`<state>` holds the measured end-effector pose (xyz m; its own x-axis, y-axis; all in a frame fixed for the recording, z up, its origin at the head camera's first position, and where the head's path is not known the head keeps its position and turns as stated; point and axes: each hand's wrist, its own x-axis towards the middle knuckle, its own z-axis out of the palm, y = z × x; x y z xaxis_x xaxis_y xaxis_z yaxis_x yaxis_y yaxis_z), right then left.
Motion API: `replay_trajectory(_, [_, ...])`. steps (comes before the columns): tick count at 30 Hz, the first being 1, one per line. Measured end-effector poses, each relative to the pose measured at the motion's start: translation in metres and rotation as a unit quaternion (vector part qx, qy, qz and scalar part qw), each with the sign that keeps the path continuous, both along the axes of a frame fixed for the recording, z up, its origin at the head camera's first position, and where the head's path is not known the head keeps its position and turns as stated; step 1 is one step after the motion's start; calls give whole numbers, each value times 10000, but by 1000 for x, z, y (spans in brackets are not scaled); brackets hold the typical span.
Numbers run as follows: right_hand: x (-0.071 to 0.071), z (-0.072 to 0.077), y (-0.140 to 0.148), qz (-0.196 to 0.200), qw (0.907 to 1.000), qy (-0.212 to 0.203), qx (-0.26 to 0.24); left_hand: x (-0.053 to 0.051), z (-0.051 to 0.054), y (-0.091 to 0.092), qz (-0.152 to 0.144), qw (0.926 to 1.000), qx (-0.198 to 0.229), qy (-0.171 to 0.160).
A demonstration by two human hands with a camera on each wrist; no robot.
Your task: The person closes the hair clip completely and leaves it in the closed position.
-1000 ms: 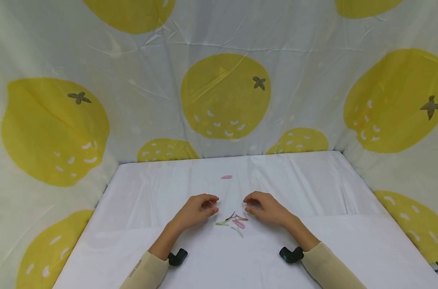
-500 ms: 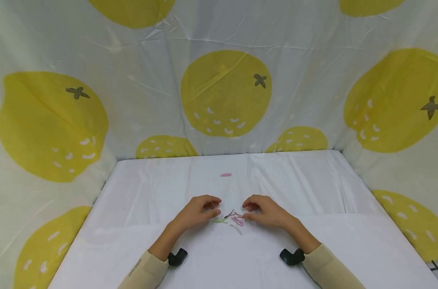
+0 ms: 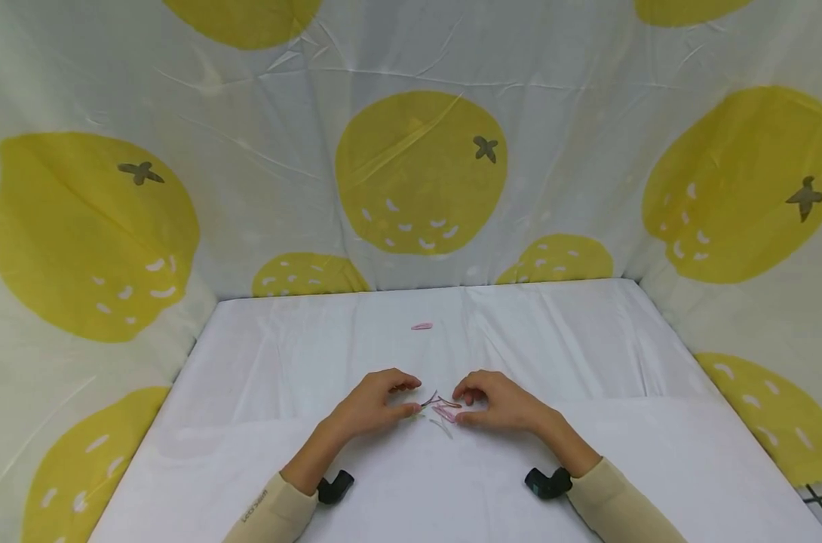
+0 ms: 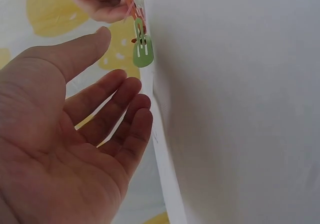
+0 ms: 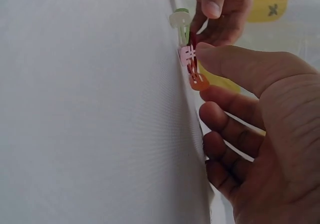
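Clips [image 3: 445, 414] lay bunched on a white-draped counter [image 3: 411, 498] between left grip [image 3: 379, 402] and right grip [image 3: 501, 402], both with fingers apart.
In the head view the left thumb hid most of a green clip [image 4: 143, 56]; a pale clip [image 5: 179, 19] ran off the top edge of the left wrist view. An orange clip [image 5: 199, 82] lay beside the right index fingertip; whether they touched could not be told. The overlapping clips were hard to count. One lone pink clip [image 3: 421, 326] lay beyond both grips; past it, the counter's far edge met a lemon-printed cloth [image 3: 587, 45]. Outward of each grip, white cover stretched towards the side edges. Sleeves [image 3: 275, 509] were cut off below.
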<state>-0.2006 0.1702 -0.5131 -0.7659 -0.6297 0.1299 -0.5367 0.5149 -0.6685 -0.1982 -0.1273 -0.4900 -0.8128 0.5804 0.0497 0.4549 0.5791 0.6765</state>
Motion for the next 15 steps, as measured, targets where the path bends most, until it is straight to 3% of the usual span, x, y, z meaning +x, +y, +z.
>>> replay_trajectory(7, [0, -1, -1, 196, 9996, 222, -5, 2, 1, 1, -90, 9999, -33, 69])
replay_trajectory(15, [-1, -4, -3, 163, 9984, 545, 25, 2, 0, 2, -156, 9997, -7, 186])
